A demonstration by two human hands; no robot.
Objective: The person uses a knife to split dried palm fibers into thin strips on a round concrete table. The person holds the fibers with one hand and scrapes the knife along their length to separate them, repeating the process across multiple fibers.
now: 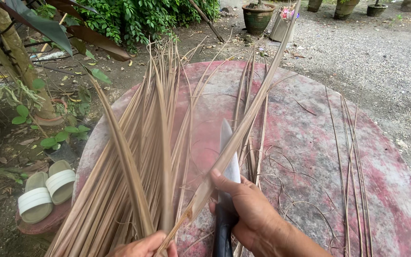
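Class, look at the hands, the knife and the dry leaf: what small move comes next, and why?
Probably slide the knife up along the dry palm leaf: the right hand already presses the blade against it while the left hand holds its base.

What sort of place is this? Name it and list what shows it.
Probably a home yard or garden, outdoors. A round stone table stands on bare dirt beside a gravel path, with shrubs and pots behind. The right hand holds a knife to a dry palm leaf.
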